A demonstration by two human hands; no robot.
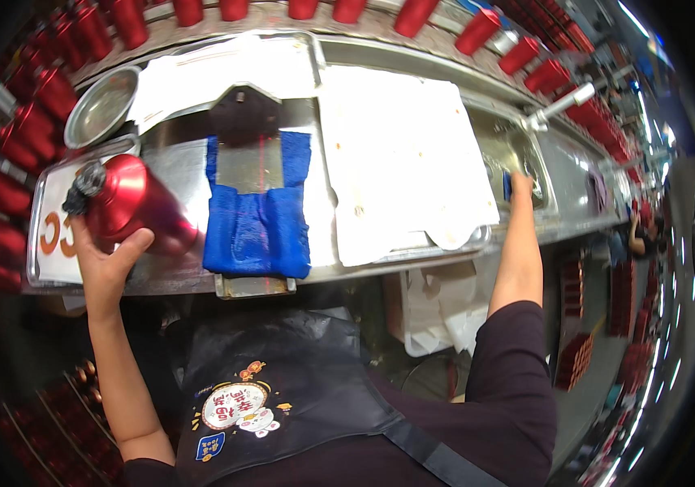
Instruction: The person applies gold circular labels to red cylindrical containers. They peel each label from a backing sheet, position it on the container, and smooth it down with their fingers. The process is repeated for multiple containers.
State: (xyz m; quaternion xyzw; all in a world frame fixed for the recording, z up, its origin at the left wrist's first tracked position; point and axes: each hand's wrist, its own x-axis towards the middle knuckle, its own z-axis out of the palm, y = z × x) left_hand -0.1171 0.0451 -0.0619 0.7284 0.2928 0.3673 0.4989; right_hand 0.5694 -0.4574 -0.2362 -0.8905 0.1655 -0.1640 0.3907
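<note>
My left hand (108,264) grips a glossy red metal bottle (132,203) with a dark valve top, held tilted over a white tray (43,243) at the left of the steel bench. My right hand (520,188) is stretched out to the right, its fingers at a small blue thing (507,185) on the edge of the steel sink (526,158); whether the fingers hold it I cannot tell. Between the hands a blue cloth (256,219) lies folded over a metal fixture with a dark clamp (242,114).
A large white cloth (400,154) covers the bench's middle. A round steel bowl (101,105) sits at the back left. Rows of red bottles (39,105) line the left side and back edge. A tap (559,105) stands over the sink. I wear a dark apron.
</note>
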